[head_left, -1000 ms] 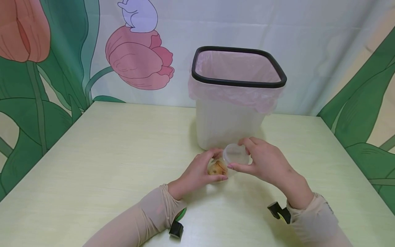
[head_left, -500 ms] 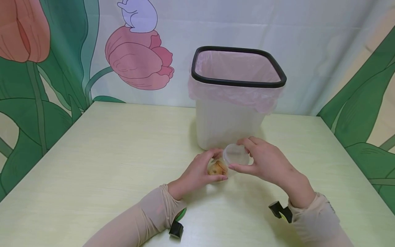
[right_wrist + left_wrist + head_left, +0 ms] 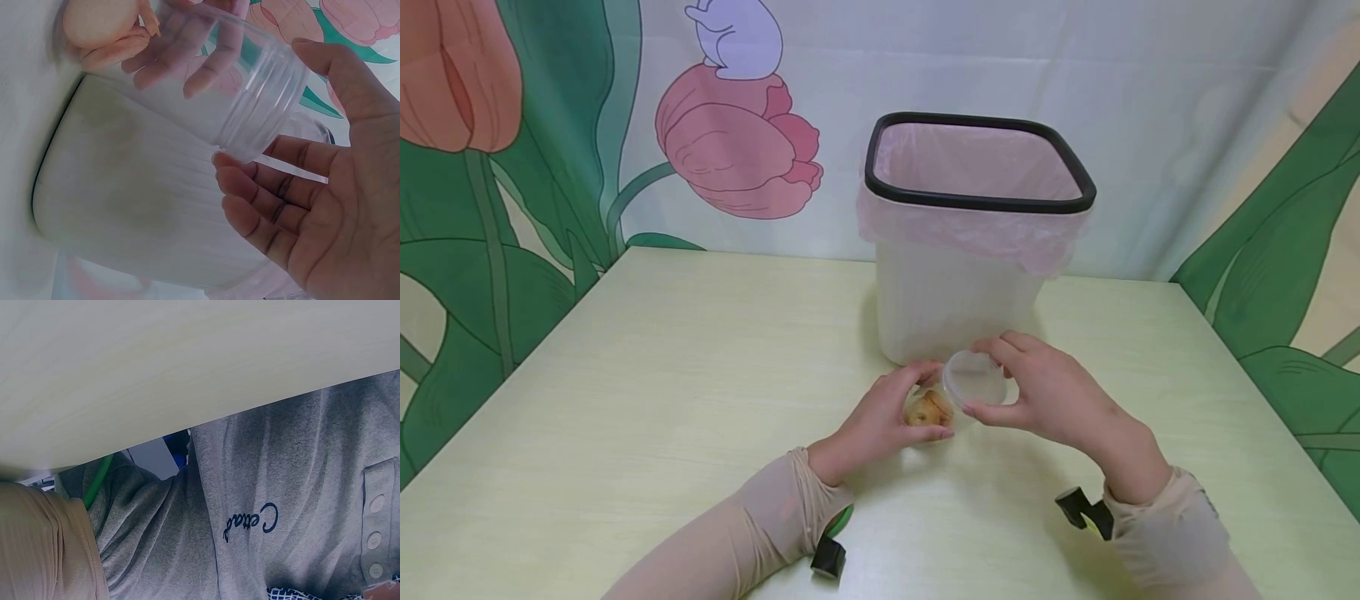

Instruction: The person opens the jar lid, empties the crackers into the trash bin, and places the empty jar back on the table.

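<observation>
A clear plastic jar (image 3: 228, 119) stands on the table between both hands, with a golden-brown figure (image 3: 928, 410), like a small plucked bird, low in it. My left hand (image 3: 883, 412) curls round the lower part, and its fingers show through the clear wall in the right wrist view. At the jar's round translucent lid (image 3: 974, 379), my right hand (image 3: 1052, 387) grips the edge between thumb and fingers. Ridged rings circle this upper end in the right wrist view. The left wrist view shows neither hand nor jar.
Right behind the jar stands a white bin (image 3: 955, 308) with a black rim and a pink liner bag. The pale table (image 3: 700, 358) ends against a flower-printed cloth (image 3: 737, 142). A person's grey shirt (image 3: 300, 487) is close to the near table edge.
My right thumb has slid slightly to the right along the lid's edge, and the right wrist has shifted a little the same way. The left hand and the jar look still.
</observation>
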Action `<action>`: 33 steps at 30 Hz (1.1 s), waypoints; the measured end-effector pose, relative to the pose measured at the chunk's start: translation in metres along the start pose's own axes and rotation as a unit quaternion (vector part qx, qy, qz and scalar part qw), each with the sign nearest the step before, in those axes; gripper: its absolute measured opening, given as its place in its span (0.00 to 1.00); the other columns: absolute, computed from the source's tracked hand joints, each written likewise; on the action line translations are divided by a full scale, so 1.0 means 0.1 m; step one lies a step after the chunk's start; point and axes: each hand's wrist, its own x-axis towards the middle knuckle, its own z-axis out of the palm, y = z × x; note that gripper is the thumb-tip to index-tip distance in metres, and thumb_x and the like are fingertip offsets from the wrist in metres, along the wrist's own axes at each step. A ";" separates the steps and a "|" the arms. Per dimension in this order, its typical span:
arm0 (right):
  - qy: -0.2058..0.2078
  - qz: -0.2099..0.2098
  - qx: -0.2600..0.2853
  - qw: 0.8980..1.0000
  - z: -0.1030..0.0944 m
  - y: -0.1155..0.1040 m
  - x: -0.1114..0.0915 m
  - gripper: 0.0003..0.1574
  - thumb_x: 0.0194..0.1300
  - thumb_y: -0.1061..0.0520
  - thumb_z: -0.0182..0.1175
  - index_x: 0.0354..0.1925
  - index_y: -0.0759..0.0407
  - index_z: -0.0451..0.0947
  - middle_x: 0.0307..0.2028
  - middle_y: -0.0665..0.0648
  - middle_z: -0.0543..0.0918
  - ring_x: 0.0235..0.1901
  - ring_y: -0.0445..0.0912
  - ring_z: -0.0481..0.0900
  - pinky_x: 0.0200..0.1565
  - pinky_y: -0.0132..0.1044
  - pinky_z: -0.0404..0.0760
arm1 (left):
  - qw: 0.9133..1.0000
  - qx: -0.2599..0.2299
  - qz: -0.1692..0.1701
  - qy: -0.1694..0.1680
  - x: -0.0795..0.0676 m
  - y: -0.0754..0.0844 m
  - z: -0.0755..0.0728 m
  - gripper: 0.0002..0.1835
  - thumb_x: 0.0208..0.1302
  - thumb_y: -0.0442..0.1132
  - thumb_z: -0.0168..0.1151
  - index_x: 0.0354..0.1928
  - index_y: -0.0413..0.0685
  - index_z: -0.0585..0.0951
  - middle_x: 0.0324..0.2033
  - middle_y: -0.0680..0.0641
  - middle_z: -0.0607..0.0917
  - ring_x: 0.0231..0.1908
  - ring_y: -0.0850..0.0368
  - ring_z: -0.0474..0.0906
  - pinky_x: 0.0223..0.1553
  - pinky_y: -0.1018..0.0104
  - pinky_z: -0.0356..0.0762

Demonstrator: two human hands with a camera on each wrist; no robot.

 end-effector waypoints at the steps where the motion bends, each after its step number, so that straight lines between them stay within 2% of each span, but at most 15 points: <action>1: -0.001 -0.002 0.001 1.000 0.00 0.00 0.00 0.34 0.53 0.41 0.70 0.53 0.57 0.76 0.41 0.53 0.81 0.35 0.45 0.77 0.36 0.39 0.78 | 1.000 -0.002 0.000 -0.001 0.00 0.00 0.00 0.37 0.49 0.41 0.76 0.61 0.43 0.70 0.54 0.45 0.81 0.55 0.52 0.76 0.60 0.53 0.71; 18: -0.008 -0.026 0.012 1.000 0.00 0.07 -0.03 0.38 0.50 0.42 0.71 0.56 0.56 0.75 0.42 0.52 0.79 0.38 0.45 0.77 0.41 0.41 0.79 | 1.000 -0.004 0.017 0.001 0.01 -0.02 0.02 0.37 0.49 0.41 0.76 0.61 0.43 0.70 0.54 0.46 0.82 0.55 0.54 0.77 0.59 0.55 0.72; 33: -0.014 -0.044 0.020 0.999 -0.03 0.07 -0.01 0.36 0.52 0.44 0.69 0.57 0.56 0.75 0.48 0.54 0.79 0.46 0.46 0.78 0.48 0.43 0.80 | 1.000 0.001 0.026 0.006 0.01 -0.04 0.02 0.38 0.47 0.40 0.77 0.60 0.42 0.70 0.53 0.45 0.82 0.55 0.52 0.77 0.59 0.55 0.72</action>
